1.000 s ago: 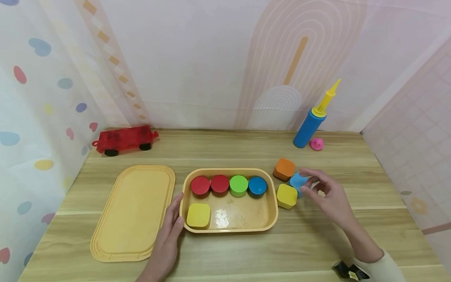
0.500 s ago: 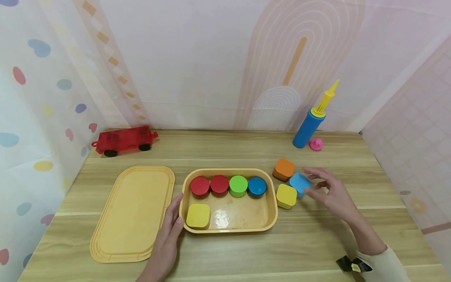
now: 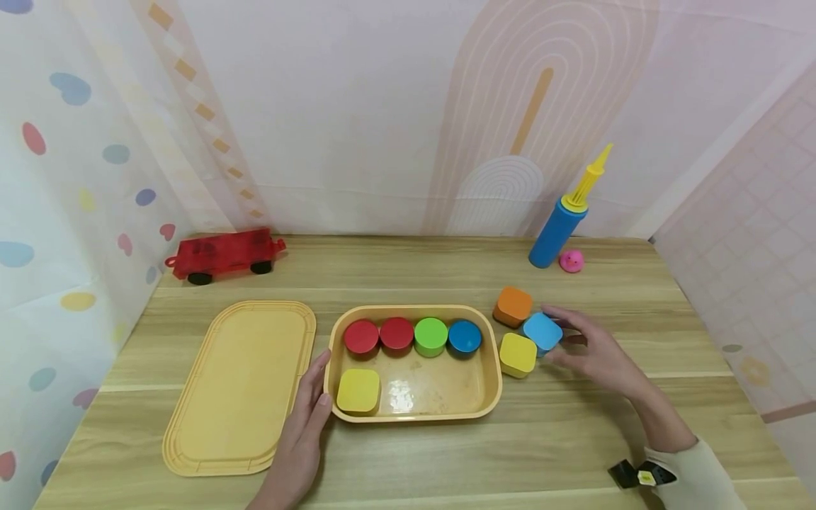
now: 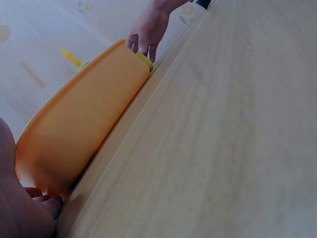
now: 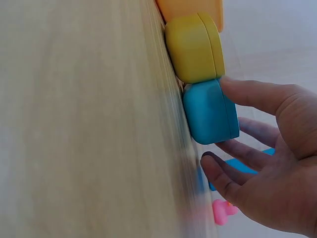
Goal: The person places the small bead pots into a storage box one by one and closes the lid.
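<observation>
My left hand (image 3: 299,432) rests against the left end of a pale orange tray (image 3: 417,418), fingers along its outer wall and thumb at the rim. Standing inside the tray are two red round tubs (image 3: 362,338), a green one (image 3: 431,336), a dark blue one (image 3: 465,338) and a square yellow tub (image 3: 358,390). My right hand (image 3: 596,354) spreads around a square light blue tub (image 5: 210,111), thumb at its near side and fingers reaching behind. Right beside that tub are another yellow tub (image 5: 193,49) and an orange tub (image 3: 513,307).
A flat pale orange lid (image 3: 239,389) lies left of the tray. At the back left stands a red toy wagon (image 3: 223,253). Toward the back right are a blue and yellow hand pump (image 3: 556,230) and a pink toy duck (image 3: 571,261). Patterned cloth hangs behind.
My right hand drew back slightly from the light blue tub, then came in around it with thumb and fingers spread wider. My left hand and the tubs have stayed in place.
</observation>
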### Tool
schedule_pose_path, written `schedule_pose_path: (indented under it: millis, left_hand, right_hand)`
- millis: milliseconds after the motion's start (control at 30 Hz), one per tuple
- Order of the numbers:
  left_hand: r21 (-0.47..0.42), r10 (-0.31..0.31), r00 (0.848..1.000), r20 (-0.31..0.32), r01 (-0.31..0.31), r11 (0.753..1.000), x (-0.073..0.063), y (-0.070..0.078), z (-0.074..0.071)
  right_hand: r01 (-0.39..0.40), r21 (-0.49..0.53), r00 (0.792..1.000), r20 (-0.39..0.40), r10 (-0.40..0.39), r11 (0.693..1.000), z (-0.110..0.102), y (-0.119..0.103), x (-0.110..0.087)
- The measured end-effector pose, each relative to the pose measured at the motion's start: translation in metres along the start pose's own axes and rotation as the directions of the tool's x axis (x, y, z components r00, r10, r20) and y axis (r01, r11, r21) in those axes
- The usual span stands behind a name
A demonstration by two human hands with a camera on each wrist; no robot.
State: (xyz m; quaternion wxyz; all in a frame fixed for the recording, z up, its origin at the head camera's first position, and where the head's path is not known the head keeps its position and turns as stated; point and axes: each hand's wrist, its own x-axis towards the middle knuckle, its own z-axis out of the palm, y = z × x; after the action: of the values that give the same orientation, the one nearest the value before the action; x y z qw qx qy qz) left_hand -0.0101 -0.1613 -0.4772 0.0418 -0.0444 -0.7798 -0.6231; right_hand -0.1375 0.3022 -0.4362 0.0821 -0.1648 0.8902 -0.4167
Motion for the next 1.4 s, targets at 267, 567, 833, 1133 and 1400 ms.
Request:
schedule_pose_path:
  millis: [267, 567, 833, 1133, 1400]
  left_hand:
    - [0.005, -0.005, 1.000, 0.001, 0.005, 1.000, 0.000, 0.000, 0.000]
    - [0.003, -0.006, 1.000, 0.002, 0.006, 1.000, -0.001, 0.000, -0.001]
    - [0.001, -0.002, 1.000, 0.003, 0.002, 1.000, 0.000, 0.000, -0.001]
    - [0.015, -0.007, 1.000, 0.000, 0.007, 1.000, 0.000, 0.000, 0.000]
    - [0.011, -0.021, 1.000, 0.004, 0.021, 1.000, 0.000, 0.001, 0.000]
  right_hand:
    - [0.033, -0.034, 0.999, 0.026, -0.032, 0.999, 0.002, 0.003, 0.005]
    - [-0.013, -0.063, 1.000, -0.021, 0.012, 0.998, 0.003, 0.001, 0.003]
    - [-0.121, -0.069, 0.990, -0.082, 0.115, 0.990, 0.001, -0.001, 0.000]
    - [-0.077, -0.037, 0.996, -0.057, 0.075, 0.996, -0.003, 0.002, -0.004]
    - [-0.089, -0.035, 0.994, -0.071, 0.086, 0.995, -0.006, 0.004, -0.006]
